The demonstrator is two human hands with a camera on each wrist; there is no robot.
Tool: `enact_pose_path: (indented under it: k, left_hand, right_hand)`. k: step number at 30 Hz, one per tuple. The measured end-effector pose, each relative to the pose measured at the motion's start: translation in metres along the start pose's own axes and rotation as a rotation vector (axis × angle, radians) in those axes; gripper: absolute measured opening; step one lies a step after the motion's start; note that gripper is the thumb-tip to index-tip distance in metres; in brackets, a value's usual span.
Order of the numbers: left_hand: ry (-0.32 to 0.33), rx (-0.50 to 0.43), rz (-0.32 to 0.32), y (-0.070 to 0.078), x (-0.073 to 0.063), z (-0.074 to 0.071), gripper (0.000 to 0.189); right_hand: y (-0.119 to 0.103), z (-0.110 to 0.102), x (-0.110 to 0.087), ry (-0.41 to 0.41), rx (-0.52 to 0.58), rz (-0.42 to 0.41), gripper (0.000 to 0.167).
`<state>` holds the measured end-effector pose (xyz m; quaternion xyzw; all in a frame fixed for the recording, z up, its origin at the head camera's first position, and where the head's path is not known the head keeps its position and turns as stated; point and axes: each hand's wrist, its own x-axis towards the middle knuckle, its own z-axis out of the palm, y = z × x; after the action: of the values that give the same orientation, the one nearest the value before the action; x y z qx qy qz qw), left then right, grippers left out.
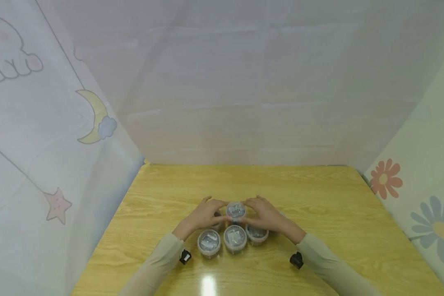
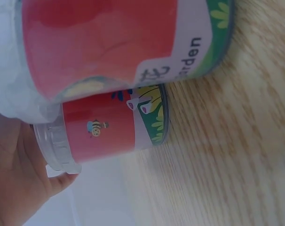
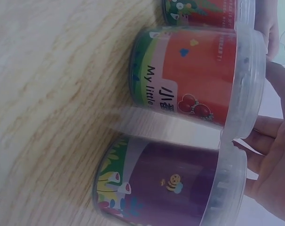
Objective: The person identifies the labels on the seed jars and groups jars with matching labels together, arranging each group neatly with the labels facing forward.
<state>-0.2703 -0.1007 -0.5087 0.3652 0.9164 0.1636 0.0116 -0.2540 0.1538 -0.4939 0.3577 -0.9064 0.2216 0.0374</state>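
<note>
Apparent arranging step: left hand [image 1: 206, 214] and right hand [image 1: 265, 214], fingers half-curled, grip the rear tub [image 1: 236, 210] behind other tubs [image 1: 235, 238] on the desk [image 1: 318, 193]; steady two-sided control seems called for next.

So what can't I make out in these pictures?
Head view: one tub, partly covered by the left hand's fingers.
Head view: contents of the front middle tub, too small to identify.
Left wrist: nearest red tub, cut off by the top edge.
Right wrist: purple tub, cut off by the bottom edge.

Left hand [image 1: 204, 214], right hand [image 1: 268, 216] facing inward, thumbs spread from fingers.
</note>
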Motion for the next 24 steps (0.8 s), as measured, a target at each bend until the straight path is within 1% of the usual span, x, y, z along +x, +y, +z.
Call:
enact_pose_path:
  k: [6,10,13,18,24]
  left_hand:
    - [0.019,0.001,0.003,0.0003,0.0012,-0.0020,0.070]
    - [0.044,-0.033,0.012,0.0019,0.0006,-0.0027,0.067]
    - [0.056,-0.052,0.012,0.0030,0.0003,-0.0018,0.067]
    - [0.069,-0.048,0.007,0.0037,0.0013,0.0003,0.069]
    - [0.083,-0.080,0.010,0.0074,0.0029,-0.0032,0.067]
  right_hand:
    - [-0.0007,-0.0019,0.0000,0.019,0.010,0.015,0.065]
    - [-0.0010,-0.0013,-0.0010,0.030,0.006,0.022,0.066]
    - [-0.0011,-0.0007,-0.0019,0.034,0.009,0.029,0.065]
    - [-0.0014,-0.0022,-0.0028,0.039,0.025,0.042,0.063]
    - [-0.0004,-0.0062,-0.0037,0.069,0.038,0.027,0.065]
